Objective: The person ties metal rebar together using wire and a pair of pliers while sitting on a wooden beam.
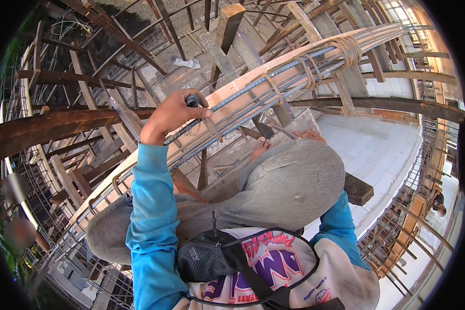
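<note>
My left hand, in a blue sleeve, holds a small coil of dark tie wire. Its thumb and fingers are at a steel stirrup on the long ribbed rebars. Thin loose wire hangs below the fingers. Beyond my raised knee, my right hand is partly hidden and grips the handles of a metal hand tool, apparently pincers. More stirrups stand around the bars, with a bundle of rusty stirrups farther up to the right. A pale formwork board runs alongside the bars.
Timber beams and props cross below and around me, with gaps between them. My bare foot shows beneath the bars. A pale block surface lies to the right. Rebar cages line the edges. Another person is at the far right.
</note>
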`<action>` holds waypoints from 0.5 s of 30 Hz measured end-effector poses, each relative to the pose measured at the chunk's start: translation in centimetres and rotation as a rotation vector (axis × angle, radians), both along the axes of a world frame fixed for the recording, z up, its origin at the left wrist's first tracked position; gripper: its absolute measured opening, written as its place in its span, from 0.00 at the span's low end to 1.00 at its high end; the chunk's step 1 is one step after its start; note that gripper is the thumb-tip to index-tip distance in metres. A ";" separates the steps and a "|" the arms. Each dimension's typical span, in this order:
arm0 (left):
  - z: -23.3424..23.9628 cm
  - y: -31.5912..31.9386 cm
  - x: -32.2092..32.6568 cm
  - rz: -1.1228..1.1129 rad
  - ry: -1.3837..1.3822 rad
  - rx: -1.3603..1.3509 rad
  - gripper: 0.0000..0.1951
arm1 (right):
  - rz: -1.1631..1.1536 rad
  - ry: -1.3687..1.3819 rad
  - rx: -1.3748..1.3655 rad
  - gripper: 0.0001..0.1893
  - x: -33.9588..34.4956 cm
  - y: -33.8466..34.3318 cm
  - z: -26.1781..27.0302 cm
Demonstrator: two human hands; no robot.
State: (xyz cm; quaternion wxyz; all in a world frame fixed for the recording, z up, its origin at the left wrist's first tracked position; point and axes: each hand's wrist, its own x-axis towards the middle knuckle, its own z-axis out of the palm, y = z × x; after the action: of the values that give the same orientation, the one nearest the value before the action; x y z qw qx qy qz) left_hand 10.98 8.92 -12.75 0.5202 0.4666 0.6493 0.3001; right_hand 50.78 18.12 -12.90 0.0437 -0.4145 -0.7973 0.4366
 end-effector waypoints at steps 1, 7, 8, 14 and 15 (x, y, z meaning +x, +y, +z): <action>0.2 0.0 0.0 0.027 0.024 0.014 0.15 | -0.001 0.002 -0.001 0.18 -0.1 -0.4 -0.2; 3.5 -0.2 -1.1 0.518 -0.389 0.071 0.15 | -0.667 0.245 -0.174 0.21 0.3 1.1 -2.0; 4.2 0.1 -1.0 0.678 -0.467 0.135 0.12 | -0.730 0.420 -0.027 0.20 0.1 1.8 -1.9; 3.8 -0.7 -3.3 1.095 -0.709 0.413 0.10 | -0.623 0.762 0.362 0.16 -6.2 7.1 1.7; 4.1 -1.0 -3.4 1.118 -0.697 0.406 0.10 | -0.621 0.753 0.366 0.15 -7.1 7.8 1.4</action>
State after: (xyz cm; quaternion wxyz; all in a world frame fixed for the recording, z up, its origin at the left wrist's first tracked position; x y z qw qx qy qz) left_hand 7.57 7.93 -8.65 0.3681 0.0263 0.5180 0.7717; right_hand 43.65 25.90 -11.48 0.5266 -0.4315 -0.6290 0.3753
